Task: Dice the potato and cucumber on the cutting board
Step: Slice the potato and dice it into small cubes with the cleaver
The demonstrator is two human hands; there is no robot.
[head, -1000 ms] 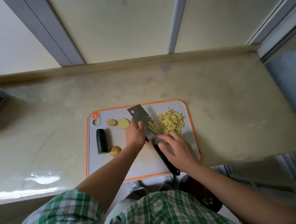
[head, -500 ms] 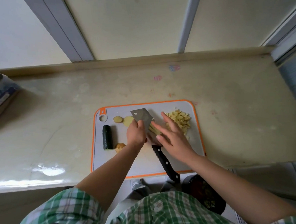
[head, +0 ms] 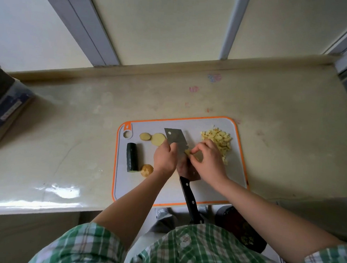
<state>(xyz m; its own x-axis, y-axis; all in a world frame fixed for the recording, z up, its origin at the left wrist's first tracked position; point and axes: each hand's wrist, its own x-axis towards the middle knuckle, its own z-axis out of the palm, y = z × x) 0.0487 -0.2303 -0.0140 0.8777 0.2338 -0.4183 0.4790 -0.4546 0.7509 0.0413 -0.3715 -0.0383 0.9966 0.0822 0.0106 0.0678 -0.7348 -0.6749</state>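
far left on my feed, a dark box (head: 5, 106) sits at the edge of the pale counter (head: 68, 125), well apart from the work. the grey cutting board (head: 205, 191) with its orange rim lies near the counter's front edge. on the board's left part the cucumber (head: 132, 157) piece lies whole, dark green, with its cut face toward me. just beside that near end is a potato end (head: 147, 170) with skin on it. farther back i see two potato slices (head: 157, 139) lying flat, the small one left of the large one.

next comes the left hand (head: 165, 159), fingers curled at the left edge of the cleaver (head: 175, 138), gripping the blade with a fingertip on the flat steel. the blade points away from me, and its black handle runs back over the board's near rim. on the blade's right side lie pale potato strips (head: 193, 155). the right hand (head: 209, 159) has its fingers bent and pinches those strips against the blade; i cannot tell how many it holds. behind and right of that hand, the diced potato (head: 218, 139) is heaped in the board's far right corner. a green plaid shirt (head: 192, 253) fills the bottom of my view.
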